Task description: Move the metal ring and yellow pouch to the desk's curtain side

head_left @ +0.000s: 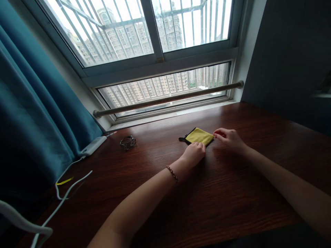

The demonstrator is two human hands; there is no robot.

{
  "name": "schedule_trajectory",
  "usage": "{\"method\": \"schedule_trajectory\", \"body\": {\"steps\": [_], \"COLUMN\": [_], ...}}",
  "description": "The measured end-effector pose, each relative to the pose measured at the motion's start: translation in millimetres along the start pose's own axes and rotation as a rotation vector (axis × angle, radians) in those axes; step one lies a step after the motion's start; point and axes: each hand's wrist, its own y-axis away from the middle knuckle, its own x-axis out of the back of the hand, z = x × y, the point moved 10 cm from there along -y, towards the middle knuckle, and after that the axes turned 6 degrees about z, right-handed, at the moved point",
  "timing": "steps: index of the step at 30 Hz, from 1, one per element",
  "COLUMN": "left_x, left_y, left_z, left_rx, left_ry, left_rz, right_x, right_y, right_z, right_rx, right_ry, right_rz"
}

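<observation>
Small folded yellow cloth (pixel 199 136) with black edging is laid flat on the dark wooden table (pixel 219 193), mid-table, well short of the window (pixel 165 86).

Left hand (pixel 194 153) is placed at the cloth's near edge, knuckles up, fingers curled down onto the hem; whether the fabric is actually pinched cannot be told, fingertips are hidden. A beaded bracelet (pixel 172 173) is worn on that wrist.

Right hand (pixel 229 137) is set at the cloth's right corner; the corner is nipped between thumb and forefinger, remaining fingers loosely curled.

Further left on the table: a metal bangle (pixel 127 142), well apart from the cloth, and a white power bank (pixel 93 145) near the teal curtain (pixel 38 113), with a white cable (pixel 67 193) trailed toward the near-left edge. A metal rail (pixel 168 99) is run across the lower window pane.
</observation>
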Motion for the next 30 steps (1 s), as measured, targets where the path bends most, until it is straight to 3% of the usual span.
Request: {"method": "schedule_trajectory", "body": {"steps": [4,8,13,20,23,26,30], "left_x": [-0.3,18.6,45.4,65.9,72.1,76.9,80.0], "left_y": [9.2,56.5,165.0,347.4,400.6,428.8,427.9], "left_z": [-8.7,-30.0,-78.7,-172.9,-198.5,-212.1,-209.9], "left_rx": [0.007,0.034,0.144,0.495,0.582,0.66,0.745], "left_ry": [0.016,0.029,0.008,-0.126,-0.157,-0.196,-0.262], "left_rz": [-0.096,-0.122,-0.1,-0.059,-0.054,-0.035,-0.003], "right_x": [1.4,3.1,-4.7,-25.5,-26.8,-27.5,-29.6], "right_y": [-0.9,-0.2,3.8,11.5,12.7,13.2,14.0], "right_z": [0.8,-6.9,-7.8,-8.9,-10.0,-9.6,-7.9], "right_rx": [0.027,0.059,0.083,0.142,0.154,0.165,0.179], "right_ry": [0.022,0.039,0.07,0.144,0.183,0.224,0.263], "right_rz": [0.001,0.004,-0.026,-0.154,-0.183,-0.21,-0.236]}}
